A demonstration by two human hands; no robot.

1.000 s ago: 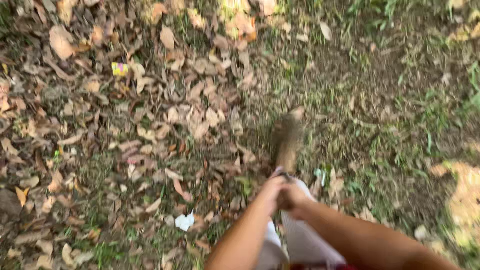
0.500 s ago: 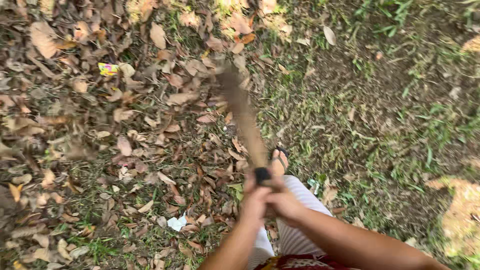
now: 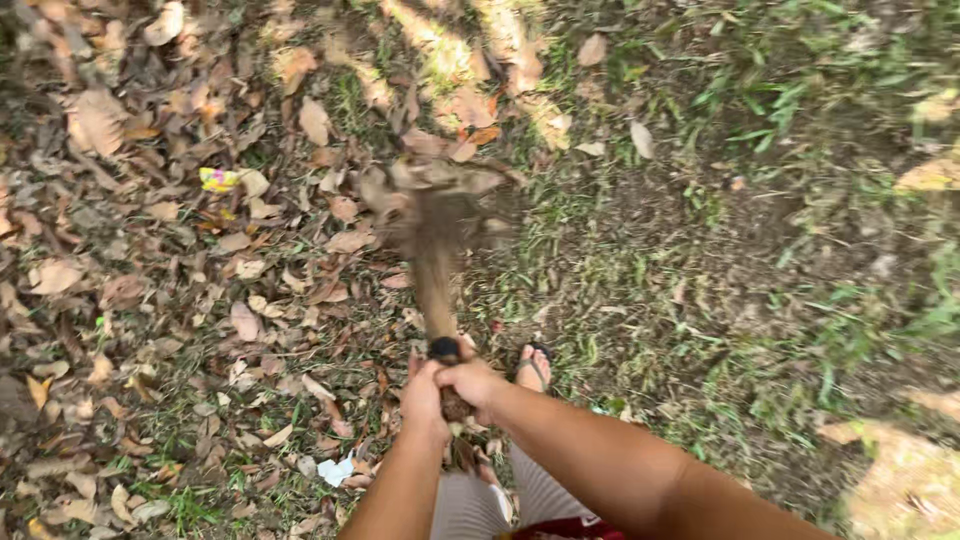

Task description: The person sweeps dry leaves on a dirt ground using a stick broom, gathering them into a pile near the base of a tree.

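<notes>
Both my hands grip the handle end of a brown stick broom (image 3: 433, 250), which points away from me and is blurred by motion. My left hand (image 3: 423, 397) holds it on the left side and my right hand (image 3: 470, 380) wraps it just beside, the two hands touching. The broom's splayed head (image 3: 430, 195) brushes dry brown leaves (image 3: 300, 240) that lie thick on the ground to the left. My foot in a dark sandal (image 3: 533, 366) stands right of my hands.
Bare soil and sparse green grass (image 3: 720, 250) cover the right side. A small yellow wrapper (image 3: 218, 179) lies among the leaves at left. A white scrap of paper (image 3: 335, 470) rests near my legs. Sunlit patches show at the top and lower right.
The broom has swung from the right, near my foot, leftward into the leaf pile. My hands moved left with it, and the view shifted slightly.
</notes>
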